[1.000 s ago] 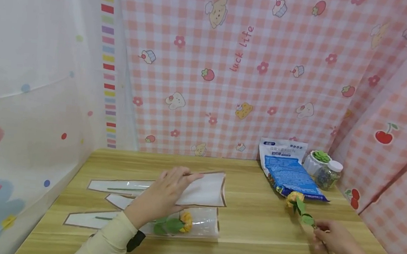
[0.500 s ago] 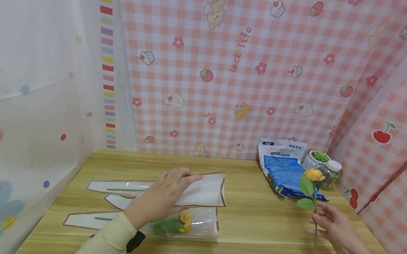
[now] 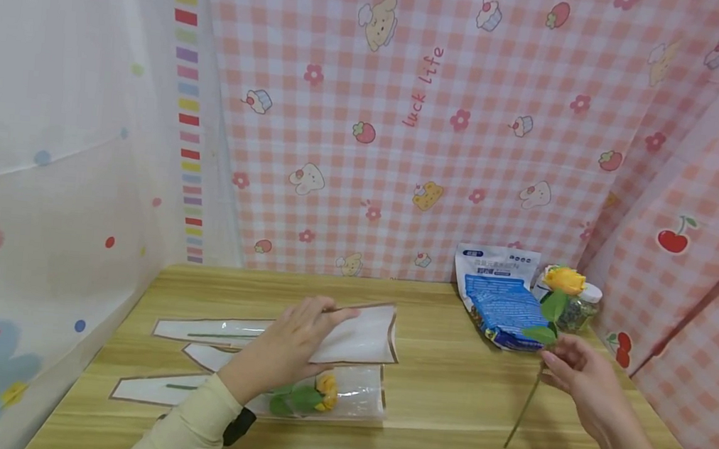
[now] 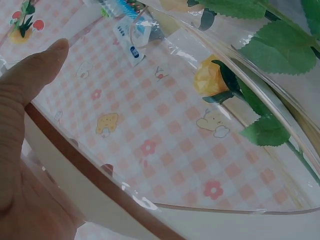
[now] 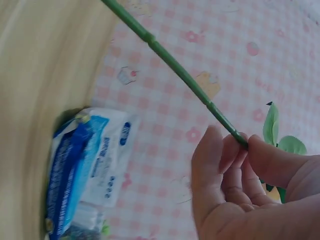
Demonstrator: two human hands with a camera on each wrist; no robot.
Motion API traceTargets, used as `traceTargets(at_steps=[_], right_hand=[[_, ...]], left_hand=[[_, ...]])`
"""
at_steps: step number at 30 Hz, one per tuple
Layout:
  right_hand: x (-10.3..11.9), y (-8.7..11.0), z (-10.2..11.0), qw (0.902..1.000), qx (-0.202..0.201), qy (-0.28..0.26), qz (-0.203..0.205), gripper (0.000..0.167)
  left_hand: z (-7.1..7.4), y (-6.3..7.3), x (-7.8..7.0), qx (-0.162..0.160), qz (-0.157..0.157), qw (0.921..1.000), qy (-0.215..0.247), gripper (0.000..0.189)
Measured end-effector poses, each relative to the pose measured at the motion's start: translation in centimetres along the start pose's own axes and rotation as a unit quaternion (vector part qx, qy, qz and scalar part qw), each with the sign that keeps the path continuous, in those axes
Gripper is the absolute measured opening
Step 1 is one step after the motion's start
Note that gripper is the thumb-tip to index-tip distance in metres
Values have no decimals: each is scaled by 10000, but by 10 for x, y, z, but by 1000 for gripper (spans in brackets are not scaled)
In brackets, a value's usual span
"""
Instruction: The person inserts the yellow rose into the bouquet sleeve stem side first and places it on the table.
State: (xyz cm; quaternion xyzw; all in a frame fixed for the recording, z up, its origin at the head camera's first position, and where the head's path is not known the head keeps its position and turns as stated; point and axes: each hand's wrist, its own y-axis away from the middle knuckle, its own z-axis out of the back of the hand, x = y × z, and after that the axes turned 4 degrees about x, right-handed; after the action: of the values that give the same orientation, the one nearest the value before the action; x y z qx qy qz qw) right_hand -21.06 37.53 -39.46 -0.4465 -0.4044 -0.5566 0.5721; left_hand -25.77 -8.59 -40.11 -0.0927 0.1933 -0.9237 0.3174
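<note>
My left hand (image 3: pixel 287 346) lies across the upper flower sleeve (image 3: pixel 365 335), fingers at its far edge and thumb near the other, gripping it. In the left wrist view, the brown-trimmed sleeve edge (image 4: pixel 75 157) runs beside the thumb, and the clear film bulges up from the backing. A green stem (image 3: pixel 221 336) shows in its narrow end. My right hand (image 3: pixel 588 398) pinches a yellow rose (image 3: pixel 564 279) by its green stem (image 5: pixel 175 67), just below the leaves. The bloom points up and away, with the stem's lower end slanting left over the table.
A lower sleeve (image 3: pixel 364 396) holds another yellow rose (image 3: pixel 327 391); part of a further sleeve (image 3: pixel 207 356) shows between. At the back right are a blue-and-white bag (image 3: pixel 503 305) and a lidded jar (image 3: pixel 579 311). A checked cloth (image 3: pixel 340 151) hangs behind the table (image 3: pixel 440 403).
The right hand has raised the rose from a low, forward-leaning pose to a more upright one, and its stem end has swung left. The left hand has stayed on the sleeve.
</note>
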Motion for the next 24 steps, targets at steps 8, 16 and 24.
traceTargets(at_steps=[8, 16, 24], right_hand=[[26, -1, -18, 9897, -191, -938, 1069, 27], [51, -5, -42, 9540, -226, -1969, 2248, 47], [75, -5, -64, 9394, -476, -2357, 2445, 32]], left_hand=[[-1, -1, -1, -96, -113, 9999, -5, 102], [-3, -1, -2, 70, -31, 10000, -13, 103], [-4, 0, -3, 23, -51, 10000, 11, 103]])
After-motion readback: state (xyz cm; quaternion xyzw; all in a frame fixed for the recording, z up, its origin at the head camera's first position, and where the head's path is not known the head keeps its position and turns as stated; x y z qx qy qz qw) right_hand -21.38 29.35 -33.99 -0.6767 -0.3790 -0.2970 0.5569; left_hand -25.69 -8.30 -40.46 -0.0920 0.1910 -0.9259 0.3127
